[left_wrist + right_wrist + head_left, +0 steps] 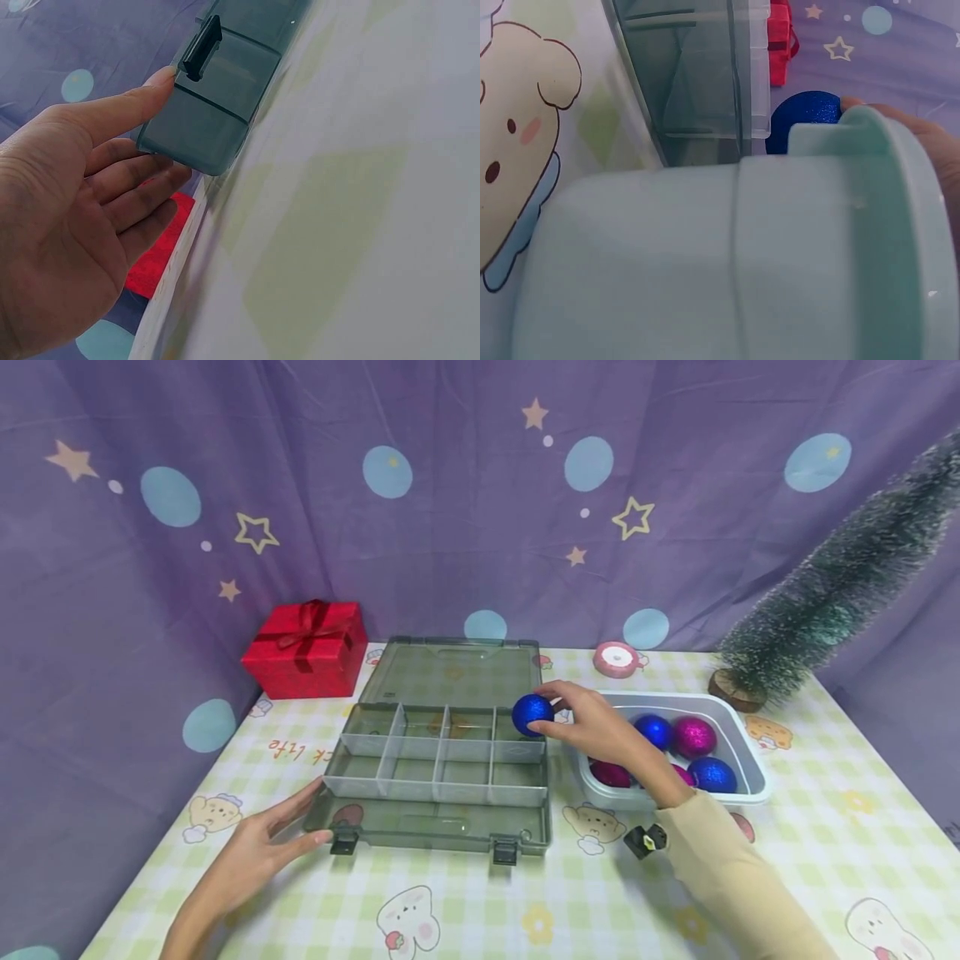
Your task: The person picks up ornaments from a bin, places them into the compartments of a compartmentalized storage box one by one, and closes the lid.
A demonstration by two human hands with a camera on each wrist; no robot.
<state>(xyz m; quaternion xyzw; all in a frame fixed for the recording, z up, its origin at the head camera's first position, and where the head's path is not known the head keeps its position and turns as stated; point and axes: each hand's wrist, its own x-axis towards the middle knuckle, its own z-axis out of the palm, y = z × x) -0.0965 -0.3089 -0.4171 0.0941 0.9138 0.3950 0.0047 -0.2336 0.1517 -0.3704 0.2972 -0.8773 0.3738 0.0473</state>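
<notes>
My right hand (pixel 596 722) pinches a blue glitter ball (pixel 532 716) between thumb and fingers. It holds the ball over the back-right compartments of a clear grey compartment box (pixel 463 790), whose lid (pixel 457 670) lies back. In the right wrist view the ball (pixel 802 116) shows partly behind the white tub's wall. My left hand (pixel 255 852) rests at the box's front-left corner, fingers along its side and thumb by the front latch. The left wrist view shows that hand (pixel 97 180) with fairly straight fingers touching the box's end (pixel 195 131).
A white tub (pixel 753 760) on the right holds several blue and magenta glitter balls. A red gift box (pixel 307 652), a pink ribbon roll (pixel 617 660) and a small frosted tree (pixel 817 602) stand along the back. A small black item (pixel 643 841) lies before the tub.
</notes>
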